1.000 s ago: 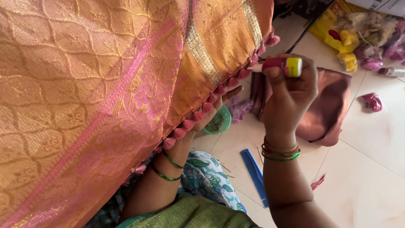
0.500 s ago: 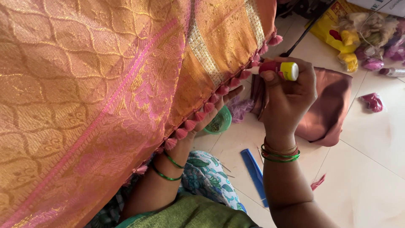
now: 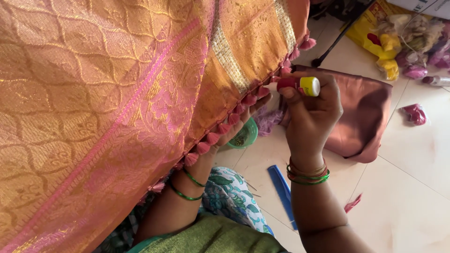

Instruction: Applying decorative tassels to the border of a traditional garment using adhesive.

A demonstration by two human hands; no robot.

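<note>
The small red tube with a yellow end (image 3: 300, 85) is sitting pinched in the right hand (image 3: 311, 115), its tip meeting the orange and pink silk cloth (image 3: 117, 107) at the edge. Pink tassels (image 3: 213, 138) are already lining that edge. The left hand (image 3: 234, 129) is cupping them from beneath, fingers curled. A green bowl (image 3: 246, 136) and blue comb (image 3: 281, 189) are lying on the floor.

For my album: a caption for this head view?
Right hand holds small red tube at orange fabric's pink tassels; left hand beneath.
</note>
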